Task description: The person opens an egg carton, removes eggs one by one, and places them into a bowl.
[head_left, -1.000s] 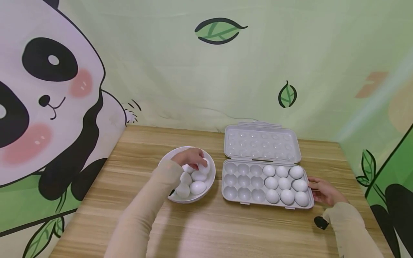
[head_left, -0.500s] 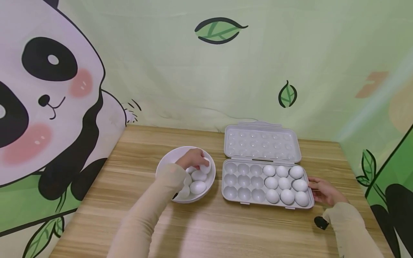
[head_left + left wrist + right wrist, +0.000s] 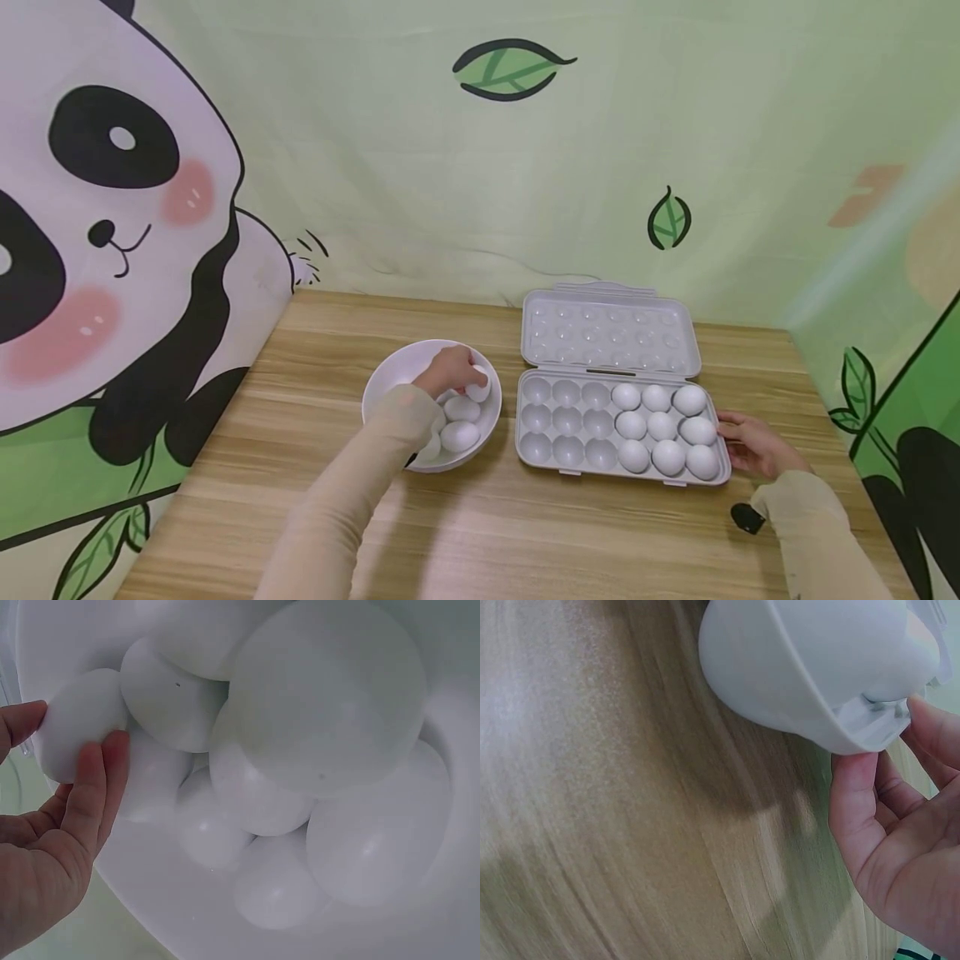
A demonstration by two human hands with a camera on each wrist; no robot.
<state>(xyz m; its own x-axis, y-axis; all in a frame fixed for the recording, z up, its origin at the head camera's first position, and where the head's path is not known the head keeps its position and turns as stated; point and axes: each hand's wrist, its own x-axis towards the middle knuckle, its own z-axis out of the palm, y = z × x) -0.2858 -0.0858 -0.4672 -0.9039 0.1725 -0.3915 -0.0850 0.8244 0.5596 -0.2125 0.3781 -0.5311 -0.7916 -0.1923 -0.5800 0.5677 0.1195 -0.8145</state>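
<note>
My left hand [image 3: 447, 371] reaches into a white bowl [image 3: 384, 383] and pinches a white egg [image 3: 478, 385] near its right side. In the left wrist view, thumb and fingertips grip this egg [image 3: 82, 720] from two sides, beside several other white eggs [image 3: 259, 772]. To the right, a light grey egg box [image 3: 567, 419] lies with its lid [image 3: 611, 329] folded back. Eggs [image 3: 661, 426] fill its right half, while the left cups hold none. My right hand [image 3: 757, 446] grips the box's right end, thumb over the rim and fingers below, as the right wrist view shows.
Both containers stand on a wood-grain table [image 3: 525, 542], with a narrow gap between them. Behind it hangs a green cloth [image 3: 390, 167] printed with a panda and leaves. A black object [image 3: 747, 517] sits at the right wrist.
My left hand and forearm have moved slightly right within the bowl, the egg shifting a little with the fingers. The right hand and the egg box stay put.
</note>
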